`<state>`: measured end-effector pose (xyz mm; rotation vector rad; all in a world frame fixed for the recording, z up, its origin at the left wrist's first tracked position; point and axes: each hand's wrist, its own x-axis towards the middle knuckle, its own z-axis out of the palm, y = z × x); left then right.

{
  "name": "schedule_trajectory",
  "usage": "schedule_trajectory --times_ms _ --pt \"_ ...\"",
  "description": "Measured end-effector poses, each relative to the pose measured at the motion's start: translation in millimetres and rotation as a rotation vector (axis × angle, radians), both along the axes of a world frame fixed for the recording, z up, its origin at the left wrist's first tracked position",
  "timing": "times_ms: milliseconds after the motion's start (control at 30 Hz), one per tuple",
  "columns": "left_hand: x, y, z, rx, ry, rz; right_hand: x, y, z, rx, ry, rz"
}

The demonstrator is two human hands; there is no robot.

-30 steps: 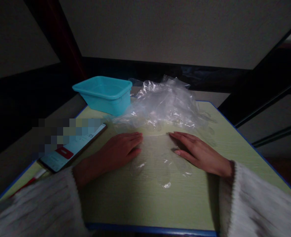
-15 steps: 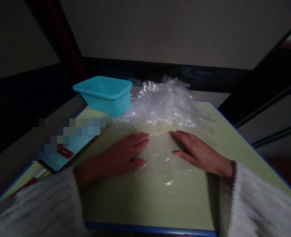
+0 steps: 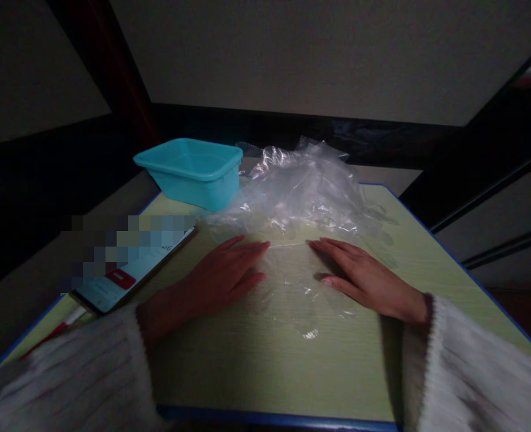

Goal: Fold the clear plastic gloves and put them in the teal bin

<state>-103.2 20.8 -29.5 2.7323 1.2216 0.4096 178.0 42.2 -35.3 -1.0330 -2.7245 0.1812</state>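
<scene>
A clear, thin disposable plastic glove (image 3: 292,288) lies flat on the table, its straight edge away from me and its rounded finger ends towards me. My left hand (image 3: 222,273) rests at its left side, fingers stretched out and thumb apart, fingertips at the far left corner. On the other side, my right hand (image 3: 364,273) lies palm down with fingers extended and thumb apart, touching the right edge. Neither hand grips anything. Just beyond the hands is a crumpled heap of clear plastic gloves (image 3: 305,189).
The light table (image 3: 265,378) has a blue edge. A turquoise plastic basin (image 3: 211,186) stands at the far left, touching the heap. A phone (image 3: 146,258) lies left of my left hand, with a red and white cable (image 3: 60,327) at its near end.
My left thumb has moved up and away from me, and the left fingers have shifted slightly. The right hand and the glove have hardly moved.
</scene>
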Motion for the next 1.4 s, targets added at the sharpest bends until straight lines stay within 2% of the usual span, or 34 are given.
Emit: schedule_trajectory --times_ms 367,567,800,1100,1400 --pt "1.1 2.8 -1.0 0.013 0.007 0.103 -0.1 -1.7 9.2 -0.01 0.066 0.022" --pt "3.1 3.9 1.9 0.012 0.025 0.093 -0.4 -2.5 13.0 -0.066 0.074 0.043" --pt "1.0 9.4 -3.8 -0.017 0.045 0.092 -0.8 -5.3 19.5 -0.082 0.059 0.059" --pt "1.2 15.3 -3.1 -0.021 0.015 0.078 -2.2 -8.6 24.5 0.011 0.031 0.245" --pt "0.0 19.8 -6.4 0.019 -0.01 0.024 -16.2 -25.2 27.5 -0.059 0.095 0.387"
